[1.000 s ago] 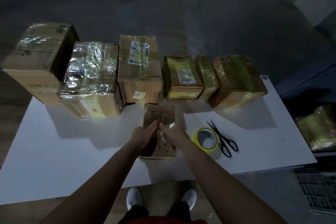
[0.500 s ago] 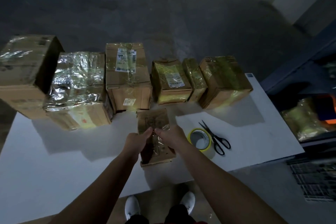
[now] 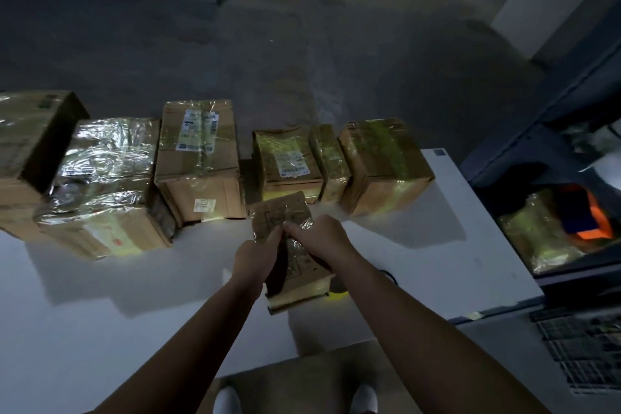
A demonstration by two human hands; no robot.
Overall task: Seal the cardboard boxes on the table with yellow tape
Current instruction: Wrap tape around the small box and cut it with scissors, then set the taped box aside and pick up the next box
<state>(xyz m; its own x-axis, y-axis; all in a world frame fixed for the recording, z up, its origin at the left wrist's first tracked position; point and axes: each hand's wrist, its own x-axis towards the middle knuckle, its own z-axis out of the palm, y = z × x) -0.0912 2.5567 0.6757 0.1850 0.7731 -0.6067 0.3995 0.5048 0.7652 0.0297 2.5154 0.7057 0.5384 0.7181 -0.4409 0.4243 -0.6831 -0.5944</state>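
Note:
A small flat cardboard box (image 3: 280, 215) lies on the white table (image 3: 100, 312) in front of me. My left hand (image 3: 255, 254) and my right hand (image 3: 317, 233) both rest on its top, fingertips pinched together near the middle, on a shiny strip of tape. Only a sliver of the yellow tape roll (image 3: 337, 295) shows under my right forearm. Behind stands a row of several taped cardboard boxes, among them a labelled one (image 3: 198, 158) and a yellow-taped one (image 3: 383, 161).
A foil-wrapped box (image 3: 104, 178) and a large box (image 3: 30, 141) stand at the back left. The scissors are hidden by my right arm. Right of the table sits a dark bin with a wrapped parcel (image 3: 537, 239) and an orange item (image 3: 594, 222). My shoes (image 3: 228, 402) show below.
The camera has swung left and tilted, so the scene shifted right. My right arm now covers the tape roll and scissors. Both hands stay pinched on the small box.

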